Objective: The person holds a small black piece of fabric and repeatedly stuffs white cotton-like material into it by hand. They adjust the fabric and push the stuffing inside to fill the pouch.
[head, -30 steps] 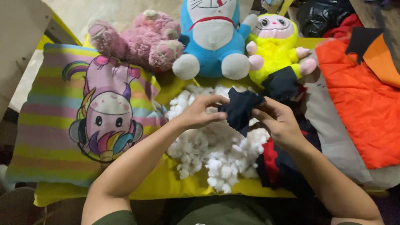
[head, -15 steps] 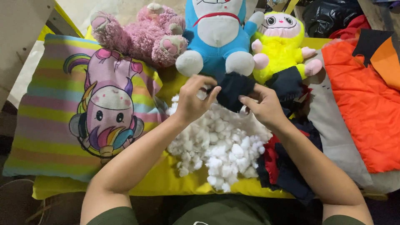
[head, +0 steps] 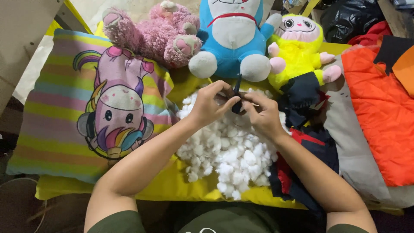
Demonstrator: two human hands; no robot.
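- Fingers of the left hand (head: 210,105) are curled nearly closed, thumb and forefinger pinched on a small piece of dark navy fabric (head: 236,96) that stands up between the two hands.
- Fingers of the right hand (head: 263,115) are likewise bent in and closed on the same dark piece from the right side, so both hands meet at it, fingertips touching or nearly so.
- That dark piece is held just above the far edge of a heap of white stuffing (head: 226,151), which lies on a yellow sheet (head: 172,185) near the middle of the scene.
- Both forearms reach in from the near edge, the right one crossing over a bundle of dark and red cloth (head: 302,159) to the right of the stuffing.
- At the far side sit three soft toys in a row: a pink plush (head: 151,34) at the left, a blue and white plush (head: 235,34) in the middle, and a yellow plush (head: 297,51) at the right.
- A striped cushion with a unicorn picture (head: 95,112) lies to the left of the stuffing, just beside it.
- An orange quilted garment (head: 379,112) lies at the far right, well apart from the hands.
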